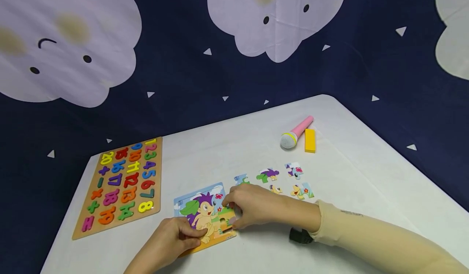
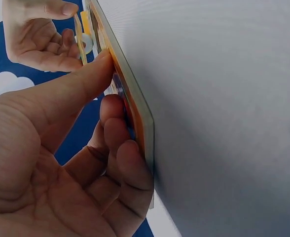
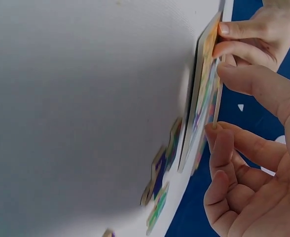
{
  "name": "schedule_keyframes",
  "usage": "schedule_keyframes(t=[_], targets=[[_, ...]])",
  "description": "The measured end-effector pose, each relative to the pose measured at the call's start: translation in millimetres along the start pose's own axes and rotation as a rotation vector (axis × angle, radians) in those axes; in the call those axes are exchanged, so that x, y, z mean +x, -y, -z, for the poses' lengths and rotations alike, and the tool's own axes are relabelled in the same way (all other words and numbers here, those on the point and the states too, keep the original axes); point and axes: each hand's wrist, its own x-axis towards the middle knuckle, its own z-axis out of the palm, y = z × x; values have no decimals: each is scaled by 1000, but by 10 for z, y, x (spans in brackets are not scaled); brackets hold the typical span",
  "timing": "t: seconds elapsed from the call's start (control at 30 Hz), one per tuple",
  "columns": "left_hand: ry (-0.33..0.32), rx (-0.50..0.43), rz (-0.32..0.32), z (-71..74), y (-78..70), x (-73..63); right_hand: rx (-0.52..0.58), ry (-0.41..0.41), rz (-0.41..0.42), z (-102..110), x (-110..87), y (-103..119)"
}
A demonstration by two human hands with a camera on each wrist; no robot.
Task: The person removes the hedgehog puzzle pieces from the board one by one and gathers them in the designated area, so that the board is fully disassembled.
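Observation:
A jigsaw board (image 1: 205,200) with a purple-haired hedgehog picture lies at the front of the table, most of its picture filled in. My left hand (image 1: 174,239) holds its lower left part, thumb on the picture and fingers curled at the edge in the left wrist view. Over the board's right side, my right hand (image 1: 253,207) pinches a thin puzzle piece (image 2: 80,40) between thumb and fingertips. That piece stands just off the board face in the left wrist view. Loose puzzle pieces (image 1: 268,175) lie beyond and beside the right hand, one partly hidden by it.
A wooden number board (image 1: 117,184) with coloured numerals lies at the left. Farther back on the white table (image 1: 351,184) are a pink toy microphone (image 1: 302,126) and a yellow block (image 1: 310,141). Behind the table hangs a dark blue cloth (image 1: 176,62) with clouds.

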Motion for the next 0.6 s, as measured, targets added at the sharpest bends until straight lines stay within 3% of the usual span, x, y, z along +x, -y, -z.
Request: schedule_keyframes(t=[0.2,0.6], targets=[[-5,-3,41,2,-17,3,28,-46,-22,85,-141,-81],[-9,-21,51,-6,-13,-11,85,-117,-72,240,-505,-282]])
